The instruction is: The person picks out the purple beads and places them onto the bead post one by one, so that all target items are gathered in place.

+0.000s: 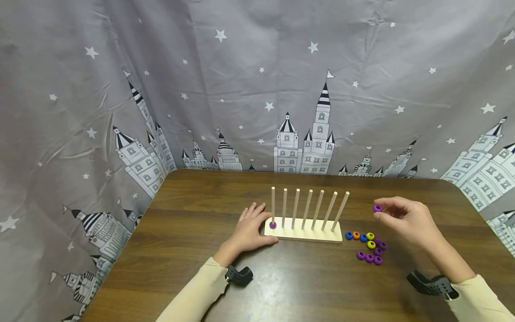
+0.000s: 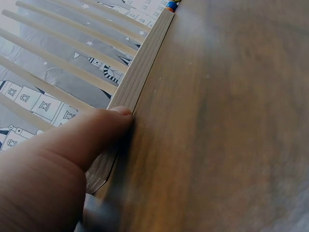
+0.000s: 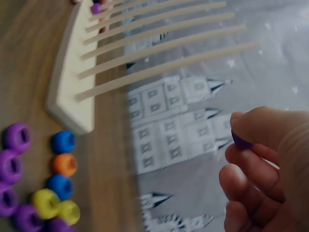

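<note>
A pale wooden base (image 1: pixel 303 235) with several upright pegs stands on the table; a purple bead (image 1: pixel 272 225) sits at the foot of its leftmost peg. My left hand (image 1: pixel 251 228) lies at the base's left end, fingers spread, and in the left wrist view the thumb (image 2: pixel 104 130) touches the base's edge (image 2: pixel 145 63). Right of the base, my right hand (image 1: pixel 412 221) pinches a purple bead (image 1: pixel 377 208) in the air between thumb and finger. In the right wrist view that bead (image 3: pixel 240 141) is mostly hidden by the fingertips of my right hand (image 3: pixel 270 159).
Loose beads lie on the table (image 1: pixel 193 250) right of the base: blue (image 1: pixel 348 235), orange (image 1: pixel 356 235), yellow (image 1: pixel 371 244) and several purple ones (image 1: pixel 369 258). A grey curtain (image 1: pixel 241 89) printed with castles and stars hangs behind the table.
</note>
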Available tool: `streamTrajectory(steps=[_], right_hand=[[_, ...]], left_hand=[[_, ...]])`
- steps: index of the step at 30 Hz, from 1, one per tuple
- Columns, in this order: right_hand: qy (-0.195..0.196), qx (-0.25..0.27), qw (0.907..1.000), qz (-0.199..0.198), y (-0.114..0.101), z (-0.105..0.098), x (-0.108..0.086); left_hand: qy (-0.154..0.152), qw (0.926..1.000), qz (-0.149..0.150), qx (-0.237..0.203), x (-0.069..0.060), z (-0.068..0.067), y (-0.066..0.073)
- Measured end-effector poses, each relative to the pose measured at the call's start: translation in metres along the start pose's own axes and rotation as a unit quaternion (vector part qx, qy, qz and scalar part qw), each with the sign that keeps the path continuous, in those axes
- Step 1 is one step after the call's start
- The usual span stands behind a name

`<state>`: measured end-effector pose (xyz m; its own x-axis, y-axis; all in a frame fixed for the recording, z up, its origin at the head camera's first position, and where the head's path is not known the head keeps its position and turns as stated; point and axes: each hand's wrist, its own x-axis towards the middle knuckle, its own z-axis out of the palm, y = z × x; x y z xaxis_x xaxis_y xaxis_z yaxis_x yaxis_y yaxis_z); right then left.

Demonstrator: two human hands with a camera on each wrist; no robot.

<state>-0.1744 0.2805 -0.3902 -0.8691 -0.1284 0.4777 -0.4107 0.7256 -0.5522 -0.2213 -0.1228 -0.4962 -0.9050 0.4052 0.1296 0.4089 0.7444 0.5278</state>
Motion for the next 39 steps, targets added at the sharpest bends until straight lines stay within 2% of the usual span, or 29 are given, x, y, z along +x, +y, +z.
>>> streamTrajectory(steps=[7,16,39], right_hand=[[-0.024,0.013,0.9989,-0.040,-0.024,-0.006,0.031],[-0.075,0.044,0.9960,-0.018,-0.044,-0.011,0.056],[-0.130,0.035,0.9908,-0.014,-0.077,-0.012,0.084]], left_hand=[[-0.006,0.9999,-0.006,0.008,-0.001,0.001,-0.001],[0.001,1.0000,0.003,0.003,0.001,0.001,0.000],[0.001,1.0000,-0.001,0.004,0.000,0.001,-0.001]])
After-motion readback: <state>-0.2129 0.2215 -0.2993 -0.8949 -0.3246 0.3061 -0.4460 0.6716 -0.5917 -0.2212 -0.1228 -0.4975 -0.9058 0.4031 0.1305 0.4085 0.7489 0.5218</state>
